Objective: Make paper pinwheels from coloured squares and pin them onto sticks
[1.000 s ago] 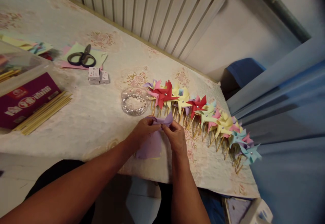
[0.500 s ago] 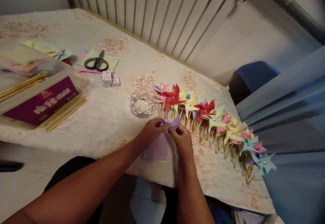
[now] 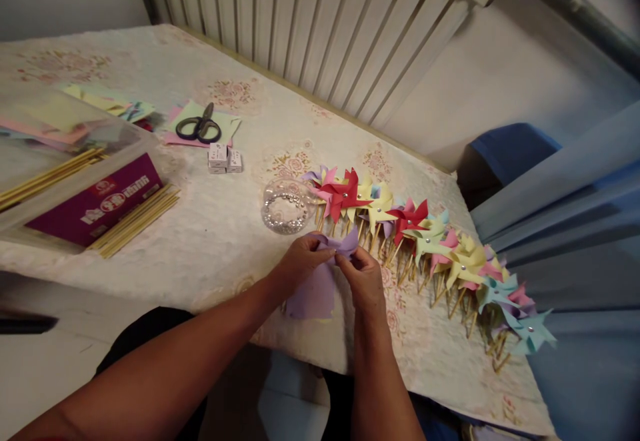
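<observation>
Between my two hands is a purple paper pinwheel piece (image 3: pixel 343 244), its corners bent up. My left hand (image 3: pixel 301 262) pinches its left side, and my right hand (image 3: pixel 364 277) grips the lower right side with fingertips close to the middle. Under the hands lies a flat purple paper sheet (image 3: pixel 311 296) at the table's front edge, with a sliver of yellow showing beneath. Just beyond the hands sits a round clear dish (image 3: pixel 285 206) holding small silvery pieces. A row of finished pinwheels (image 3: pixel 411 220) in several colours, on wooden sticks, runs to the right.
On the flowered tablecloth (image 3: pixel 220 208), a clear plastic bin (image 3: pixel 45 221) with a purple label stands at left, wooden sticks (image 3: pixel 137 222) beside it. Black-handled scissors (image 3: pixel 199 129) rest on coloured paper (image 3: pixel 227 126), near small white boxes (image 3: pixel 219 155). A blue curtain (image 3: pixel 590 241) hangs right.
The view has shifted slightly, so everything sits a little further right in the picture. Both hands keep their hold on the purple paper, with only slight finger movement.
</observation>
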Demonstrator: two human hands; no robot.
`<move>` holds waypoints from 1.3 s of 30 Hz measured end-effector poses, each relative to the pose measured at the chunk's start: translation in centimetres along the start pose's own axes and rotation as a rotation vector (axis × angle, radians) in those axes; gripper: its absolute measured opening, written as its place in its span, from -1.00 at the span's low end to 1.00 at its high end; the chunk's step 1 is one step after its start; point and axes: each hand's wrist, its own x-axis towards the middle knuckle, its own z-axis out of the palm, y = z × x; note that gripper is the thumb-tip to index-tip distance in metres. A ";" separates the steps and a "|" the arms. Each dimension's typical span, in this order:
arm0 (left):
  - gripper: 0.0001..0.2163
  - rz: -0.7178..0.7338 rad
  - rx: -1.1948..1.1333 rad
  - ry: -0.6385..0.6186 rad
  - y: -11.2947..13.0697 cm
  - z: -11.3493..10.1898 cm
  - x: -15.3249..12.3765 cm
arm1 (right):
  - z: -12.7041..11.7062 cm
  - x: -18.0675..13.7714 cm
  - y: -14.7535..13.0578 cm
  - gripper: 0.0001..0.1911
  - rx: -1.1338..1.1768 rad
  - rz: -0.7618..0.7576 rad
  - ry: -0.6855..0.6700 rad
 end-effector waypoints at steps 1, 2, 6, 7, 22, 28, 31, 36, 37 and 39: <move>-0.80 0.001 0.005 0.004 0.0 0.0 0.0 | 0.0 0.0 -0.1 -0.79 0.003 0.003 0.001; -0.80 0.003 0.012 0.007 -0.1 0.0 0.0 | 0.0 0.0 -0.1 -0.79 0.006 0.006 0.001; -0.81 0.012 0.043 0.016 0.1 0.0 0.0 | 0.1 -0.1 -0.3 -0.77 0.004 0.006 -0.014; -0.81 0.016 0.047 0.012 0.2 0.0 -0.1 | 0.1 -0.1 -0.3 -0.75 0.006 0.006 -0.020; -0.80 0.006 -0.143 -0.047 1.0 -0.9 -0.6 | -2.0 -0.4 0.2 -0.69 0.069 -0.027 0.137; -0.72 -0.094 -0.350 -0.064 1.5 -2.0 -1.6 | -2.9 -2.3 1.3 -0.66 -0.004 0.062 0.192; -0.66 -0.093 -0.418 -0.069 1.6 -2.7 -2.2 | -2.6 -3.9 1.8 -0.66 -0.058 0.091 0.174; -0.61 -0.071 -0.472 -0.052 1.6 -3.8 -3.7 | -2.4 -6.5 3.3 -0.67 -0.202 0.120 0.192; -0.60 -0.070 -0.478 -0.050 1.5 -4.0 -4.0 | -2.5 -6.8 3.5 -0.67 -0.237 0.127 0.212; -0.59 -0.067 -0.489 -0.058 1.5 -4.6 -4.4 | -2.5 -7.5 3.3 -0.67 -0.279 0.128 0.244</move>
